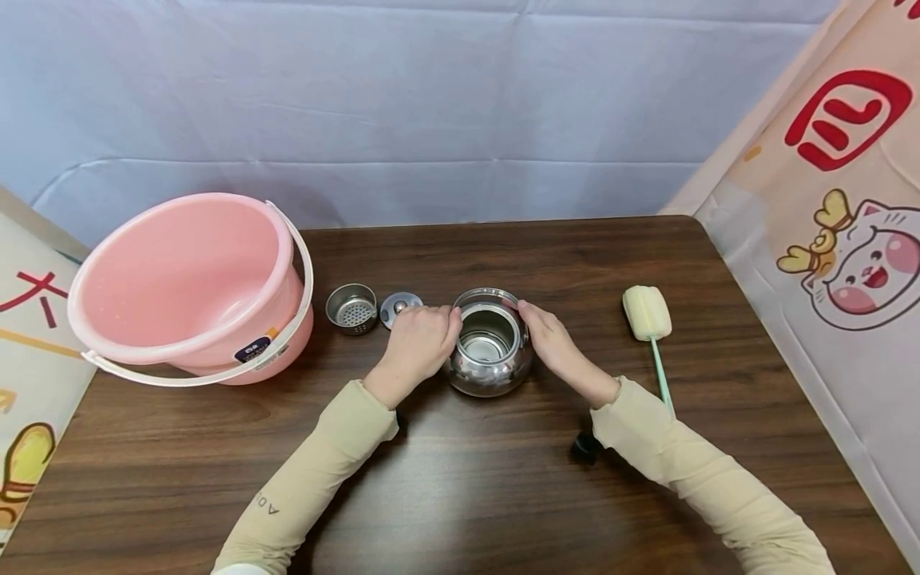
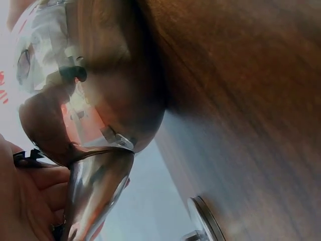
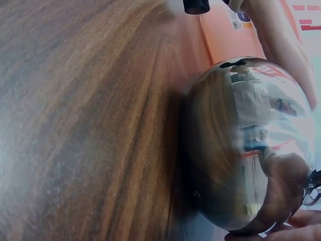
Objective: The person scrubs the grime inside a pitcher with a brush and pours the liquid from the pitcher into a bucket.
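Note:
A shiny steel teapot (image 1: 489, 375) stands lidless on the table, its inside bare to view from above. Its wire handle (image 1: 489, 293) is folded toward the back. My left hand (image 1: 420, 343) grips the pot on its left side, around the spout (image 2: 98, 186), with fingers showing behind the spout in the left wrist view. On the opposite side my right hand (image 1: 557, 347) rests its fairly straight fingers against the pot near the handle joint. The round lid (image 1: 394, 307) lies just beyond my left hand, beside a perforated steel strainer (image 1: 352, 310).
A large pink bucket (image 1: 208, 343) with a white handle stands at the left. At the right lies a sponge brush (image 1: 647, 313) with a green stick, its lower end hidden by my right sleeve. A pale cloth backdrop (image 1: 431, 104) rises behind the wooden table (image 1: 460, 479).

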Demonstrator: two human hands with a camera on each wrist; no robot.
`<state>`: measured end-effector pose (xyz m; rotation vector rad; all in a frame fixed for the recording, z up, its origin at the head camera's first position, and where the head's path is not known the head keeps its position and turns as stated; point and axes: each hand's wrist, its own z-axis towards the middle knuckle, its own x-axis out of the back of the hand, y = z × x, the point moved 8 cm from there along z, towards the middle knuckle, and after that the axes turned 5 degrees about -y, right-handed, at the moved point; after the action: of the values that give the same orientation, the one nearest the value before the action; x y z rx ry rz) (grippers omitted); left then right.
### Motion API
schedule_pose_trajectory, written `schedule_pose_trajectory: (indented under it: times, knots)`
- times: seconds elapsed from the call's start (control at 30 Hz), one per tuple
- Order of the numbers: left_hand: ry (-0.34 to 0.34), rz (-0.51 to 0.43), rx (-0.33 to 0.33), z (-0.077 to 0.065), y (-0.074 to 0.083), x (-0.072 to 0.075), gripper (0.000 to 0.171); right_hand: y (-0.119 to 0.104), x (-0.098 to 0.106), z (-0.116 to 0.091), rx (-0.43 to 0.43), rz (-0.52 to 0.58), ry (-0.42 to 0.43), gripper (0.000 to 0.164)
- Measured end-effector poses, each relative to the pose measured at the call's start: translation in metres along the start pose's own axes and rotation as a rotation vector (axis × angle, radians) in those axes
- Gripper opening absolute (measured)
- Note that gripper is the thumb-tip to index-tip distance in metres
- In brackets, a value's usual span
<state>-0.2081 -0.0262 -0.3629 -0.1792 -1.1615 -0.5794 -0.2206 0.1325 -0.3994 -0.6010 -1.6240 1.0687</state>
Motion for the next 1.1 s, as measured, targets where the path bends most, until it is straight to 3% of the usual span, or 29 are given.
schedule_pose_trajectory:
  times: [0.2,0.5,0.73,0.9,1.1]
  knots:
    - [0.000,0.019,-0.004,0.000,0.000,-0.001,0.039,-0.002,0.000,0.001,0.008,0.037,-0.019,0.047]
    - [0.025,0.037,-0.018,0.000,0.003,0.000,0.038,-0.003,0.010,-0.001,-0.055,0.034,0.014,0.045]
    - [0.000,0.032,-0.026,0.001,0.004,0.000,0.038,-0.004,0.023,-0.006,-0.057,0.186,-0.021,0.047]
    - [-0.003,0.036,-0.023,0.001,0.004,0.000,0.038,-0.004,0.037,-0.015,-0.055,0.102,-0.019,0.050]
    - [0.018,0.035,-0.032,0.000,0.004,0.001,0.038,0.001,0.050,-0.026,-0.091,-0.126,-0.035,0.049]
